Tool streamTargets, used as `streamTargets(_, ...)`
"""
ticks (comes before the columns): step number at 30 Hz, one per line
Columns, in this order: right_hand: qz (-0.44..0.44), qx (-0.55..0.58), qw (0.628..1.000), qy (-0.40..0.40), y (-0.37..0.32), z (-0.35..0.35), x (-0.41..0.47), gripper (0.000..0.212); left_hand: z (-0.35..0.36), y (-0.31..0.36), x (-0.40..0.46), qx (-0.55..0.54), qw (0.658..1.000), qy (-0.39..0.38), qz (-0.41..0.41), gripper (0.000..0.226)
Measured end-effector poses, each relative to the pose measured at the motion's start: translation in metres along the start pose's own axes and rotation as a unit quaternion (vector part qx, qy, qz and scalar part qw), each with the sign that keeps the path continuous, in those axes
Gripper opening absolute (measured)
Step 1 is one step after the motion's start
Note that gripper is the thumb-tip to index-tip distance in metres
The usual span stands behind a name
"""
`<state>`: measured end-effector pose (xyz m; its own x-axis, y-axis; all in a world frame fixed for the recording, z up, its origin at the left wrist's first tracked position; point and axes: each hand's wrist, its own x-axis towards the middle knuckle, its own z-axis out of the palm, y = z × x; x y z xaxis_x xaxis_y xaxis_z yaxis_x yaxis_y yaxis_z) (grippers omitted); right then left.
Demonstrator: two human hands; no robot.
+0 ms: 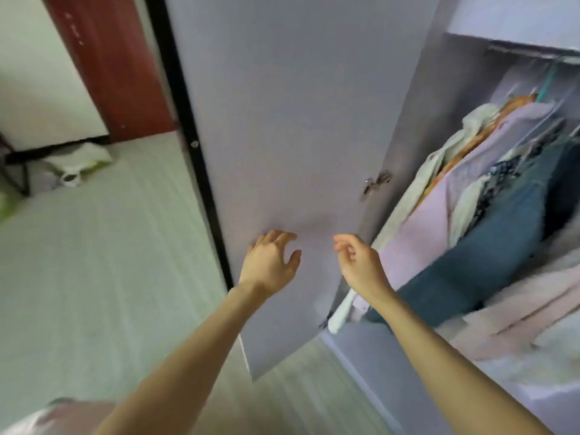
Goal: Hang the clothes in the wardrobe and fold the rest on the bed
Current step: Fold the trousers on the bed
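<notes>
We hold both hands out before the open wardrobe door (282, 120), the left hand (270, 262) and right hand (361, 262) apart, fingers loosely curled, holding nothing. The left fingertips seem to touch the door, though blur makes that uncertain. Clothes (489, 196) hang in the wardrobe (514, 17); the bed (94, 262) lies left.

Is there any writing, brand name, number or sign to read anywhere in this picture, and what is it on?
None can be read.
Wardrobe door: plain, no text.
Hanging clothes: no label or print legible; the picture is blurred.
White and green bag on the floor: any print is too blurred to read.
</notes>
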<state>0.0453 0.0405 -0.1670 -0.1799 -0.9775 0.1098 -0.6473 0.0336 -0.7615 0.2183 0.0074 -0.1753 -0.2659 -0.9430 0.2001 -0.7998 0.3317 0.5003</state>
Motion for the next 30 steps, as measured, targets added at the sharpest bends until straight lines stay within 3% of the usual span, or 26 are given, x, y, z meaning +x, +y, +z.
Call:
streamTargets(3, -0.027, 0.007, 0.990, -0.136, -0.003, 0.076, -0.033, 0.027, 0.006, -0.059, -0.085, -0.004, 0.989, -0.001, -0.146, 0.037)
streamTargets(9, -0.115, -0.010, 0.917, -0.381, -0.023, 0.190, -0.119, 0.026, -0.001, -0.122, -0.251, -0.020, 0.918, 0.053, -0.393, 0.037)
streamTargets(14, -0.197, -0.038, 0.816, -0.542, -0.081, 0.281, -0.218, 0.026, -0.030, -0.149, -0.405, -0.033, 0.802, 0.184, -0.568, 0.033)
streamTargets(19, -0.285, -0.086, 0.674, -0.677, -0.154, 0.369, -0.345, 0.029, -0.051, -0.160, -0.566, -0.050, 0.647, 0.298, -0.700, 0.032)
streamTargets(24, -0.346, -0.120, 0.585, -0.724, -0.194, 0.446, -0.469, 0.031, -0.055, -0.184, -0.703, -0.045, 0.538, 0.320, -0.779, 0.035)
streamTargets(28, -0.384, -0.149, 0.520, -0.749, -0.199, 0.513, -0.586, 0.033, -0.046, -0.213, -0.822, -0.014, 0.425, 0.323, -0.845, 0.045)
streamTargets(30, -0.390, -0.162, 0.498, -0.758, -0.195, 0.534, -0.623, 0.035, -0.042, -0.225, -0.864, 0.010, 0.395, 0.295, -0.870, 0.057)
